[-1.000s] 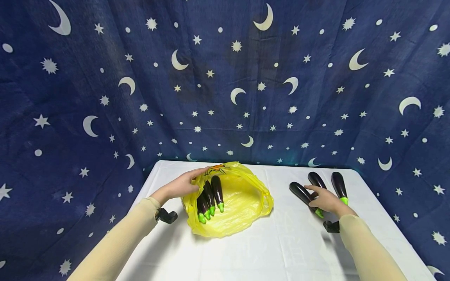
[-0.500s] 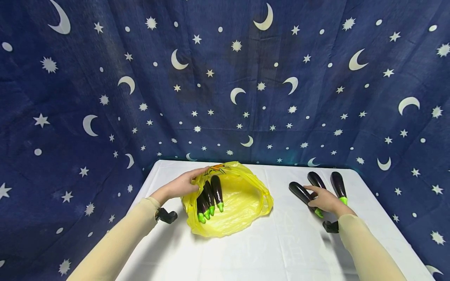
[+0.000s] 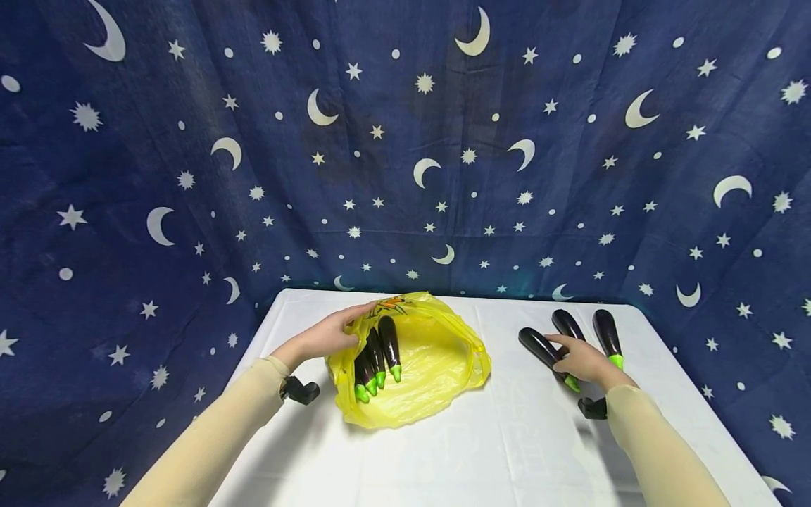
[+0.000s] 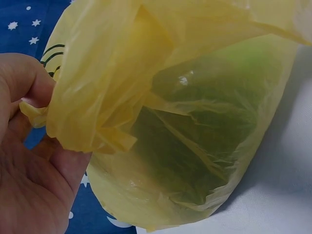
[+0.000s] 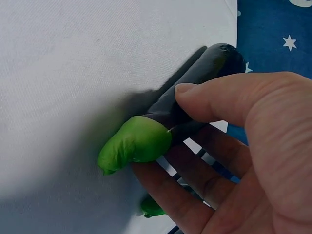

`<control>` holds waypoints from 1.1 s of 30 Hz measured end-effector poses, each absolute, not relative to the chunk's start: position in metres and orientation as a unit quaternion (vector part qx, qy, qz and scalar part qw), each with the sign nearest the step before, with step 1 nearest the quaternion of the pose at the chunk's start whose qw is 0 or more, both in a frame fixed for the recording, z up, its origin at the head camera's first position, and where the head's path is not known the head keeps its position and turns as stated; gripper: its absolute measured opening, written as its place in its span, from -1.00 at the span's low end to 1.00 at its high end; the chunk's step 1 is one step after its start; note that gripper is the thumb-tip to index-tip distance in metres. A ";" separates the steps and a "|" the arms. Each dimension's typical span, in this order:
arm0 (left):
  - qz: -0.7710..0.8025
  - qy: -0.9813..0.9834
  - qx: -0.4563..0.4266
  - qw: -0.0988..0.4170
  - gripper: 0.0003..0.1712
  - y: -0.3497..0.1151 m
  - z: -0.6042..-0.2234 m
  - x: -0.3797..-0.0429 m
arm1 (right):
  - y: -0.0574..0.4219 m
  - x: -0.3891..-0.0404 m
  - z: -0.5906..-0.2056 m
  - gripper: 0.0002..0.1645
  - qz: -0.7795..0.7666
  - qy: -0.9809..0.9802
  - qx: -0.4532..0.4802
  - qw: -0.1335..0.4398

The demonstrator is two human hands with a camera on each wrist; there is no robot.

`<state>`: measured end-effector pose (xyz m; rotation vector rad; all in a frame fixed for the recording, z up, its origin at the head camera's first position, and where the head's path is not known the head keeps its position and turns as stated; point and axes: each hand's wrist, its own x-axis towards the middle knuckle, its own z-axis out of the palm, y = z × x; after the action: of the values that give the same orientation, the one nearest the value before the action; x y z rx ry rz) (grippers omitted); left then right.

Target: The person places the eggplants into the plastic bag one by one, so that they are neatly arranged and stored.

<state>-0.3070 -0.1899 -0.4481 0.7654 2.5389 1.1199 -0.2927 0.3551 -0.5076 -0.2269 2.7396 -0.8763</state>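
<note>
My left hand [image 3: 324,335] holds the left rim of a yellow plastic bag [image 3: 437,373], whose mouth faces me. Several dark purple eggplants [image 3: 389,345] with green stem ends lie side by side in the bag's left part. In the left wrist view, thumb and fingers pinch a fold of the bag [image 4: 97,97], and dark shapes show through the film. At the right, my right hand [image 3: 584,362] grips an eggplant [image 3: 536,343] near its green end. In the right wrist view the thumb lies on top of this eggplant [image 5: 134,141], with the fingers along its other side.
Two more eggplants lie just beyond my right hand, one directly behind it [image 3: 567,324] and one further right [image 3: 607,332]. The white table [image 3: 443,465] ends at a dark blue curtain [image 3: 405,141] with moons and stars.
</note>
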 end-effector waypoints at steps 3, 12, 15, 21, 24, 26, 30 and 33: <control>0.384 0.875 0.263 0.131 -0.07 -0.190 -0.448 -0.308 | 0.355 -0.292 -0.509 -0.11 -0.310 0.939 -0.076 0.126; 0.383 0.878 0.258 0.130 -0.07 -0.190 -0.448 -0.308 | 0.361 -0.291 -0.510 -0.13 -0.324 0.936 -0.073 0.117; 0.383 0.877 0.259 0.131 -0.07 -0.189 -0.447 -0.307 | 0.361 -0.292 -0.509 -0.12 -0.330 0.934 -0.075 0.116; 0.387 0.875 0.259 0.134 -0.07 -0.190 -0.447 -0.307 | 0.361 -0.290 -0.506 -0.11 -0.332 0.933 -0.076 0.114; 0.386 0.876 0.260 0.131 -0.08 -0.190 -0.447 -0.307 | 0.360 -0.289 -0.505 -0.10 -0.337 0.932 -0.078 0.111; 0.384 0.876 0.260 0.129 -0.08 -0.190 -0.448 -0.307 | 0.360 -0.288 -0.504 -0.10 -0.346 0.929 -0.075 0.109; 0.383 0.877 0.259 0.127 -0.08 -0.190 -0.447 -0.307 | 0.361 -0.287 -0.503 -0.08 -0.364 0.922 -0.078 0.106; 0.384 0.877 0.260 0.127 -0.08 -0.189 -0.447 -0.307 | 0.362 -0.286 -0.503 -0.07 -0.369 0.920 -0.077 0.105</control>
<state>-0.3072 -0.1893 -0.4472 0.7556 2.5524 1.1180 -0.2864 0.3619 -0.5032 -0.2270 2.7124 -1.0880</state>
